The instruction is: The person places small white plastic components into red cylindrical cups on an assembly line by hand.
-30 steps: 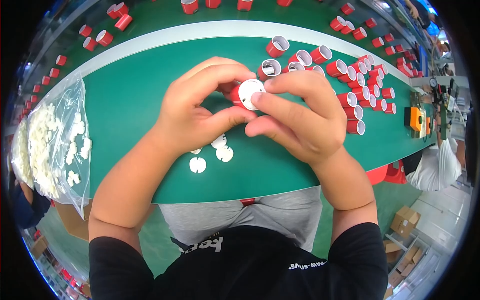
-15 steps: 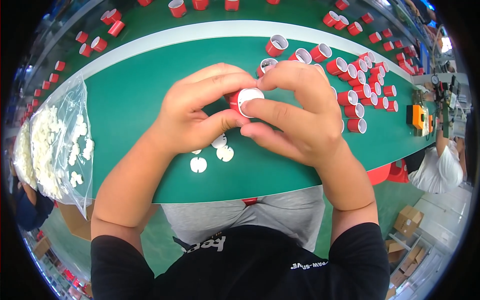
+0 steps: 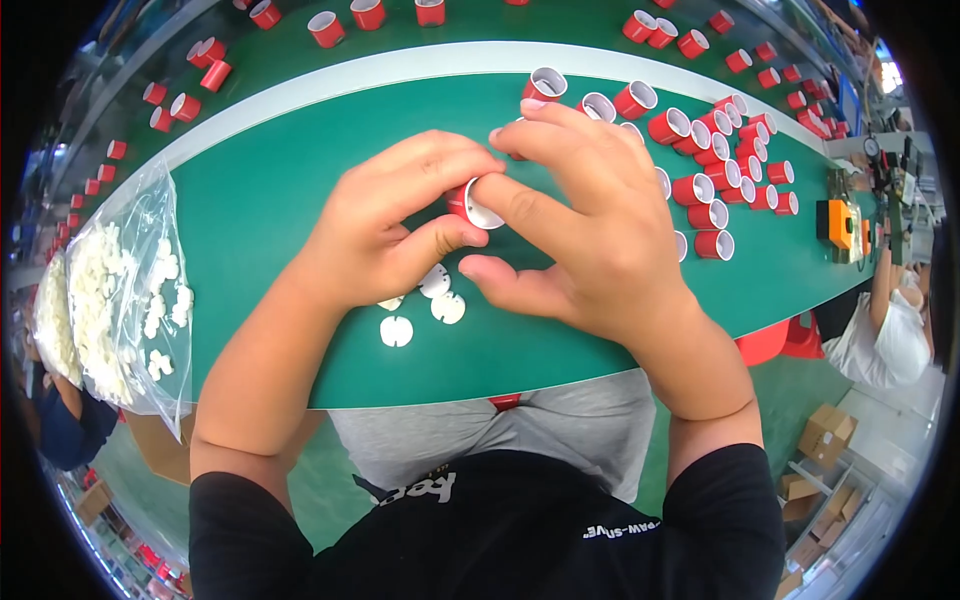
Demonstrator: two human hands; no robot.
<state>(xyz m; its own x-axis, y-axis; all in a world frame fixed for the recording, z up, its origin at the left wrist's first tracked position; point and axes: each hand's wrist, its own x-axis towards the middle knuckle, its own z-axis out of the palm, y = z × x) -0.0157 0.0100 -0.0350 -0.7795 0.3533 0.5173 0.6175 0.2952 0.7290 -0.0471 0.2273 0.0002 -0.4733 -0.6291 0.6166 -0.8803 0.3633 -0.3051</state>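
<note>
We see the left hand (image 3: 375, 225) clasp a red cup (image 3: 473, 207) between thumb and fingers; the right hand (image 3: 610, 235) spreads loosely, index at its white end (thumb apart). White discs (image 3: 396, 331) on green table (image 3: 500, 360); more red cups (image 3: 711, 244) beyond; off right, a person in white (image 3: 882, 340).

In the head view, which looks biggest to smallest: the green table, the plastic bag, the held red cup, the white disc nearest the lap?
1. Table
2. Bag
3. Held cup, though partly hidden
4. Disc
</note>
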